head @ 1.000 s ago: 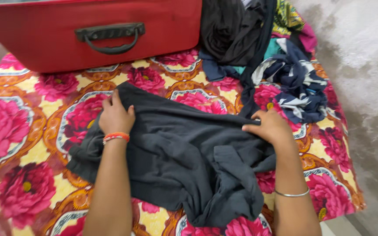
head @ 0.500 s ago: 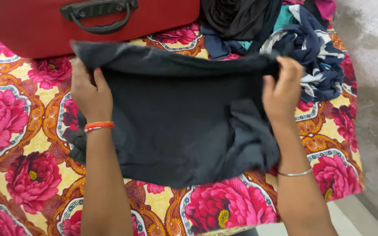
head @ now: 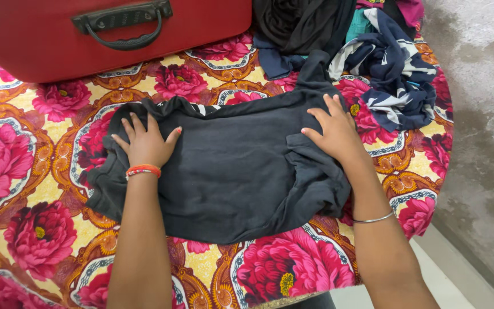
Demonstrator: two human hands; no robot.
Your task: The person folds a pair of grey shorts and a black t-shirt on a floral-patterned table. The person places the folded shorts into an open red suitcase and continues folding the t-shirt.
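A dark grey garment (head: pixel 230 166) lies folded and spread on a floral yellow and pink cloth (head: pixel 35 189). My left hand (head: pixel 144 143) presses flat on its left part, fingers apart, an orange bracelet at the wrist. My right hand (head: pixel 333 131) rests flat on the garment's right side next to a bunched fold, a thin metal bangle on the forearm. Neither hand grips anything.
A red suitcase (head: pixel 41 40) with a black handle (head: pixel 124 26) stands at the back left. A heap of dark and patterned clothes (head: pixel 384 63) lies at the back right. The covered surface ends at the right, with grey floor (head: pixel 481 160) beyond.
The garment was held up by its top edge in both hands; it now lies flat on the cloth. Both hands have let go and press down on it.
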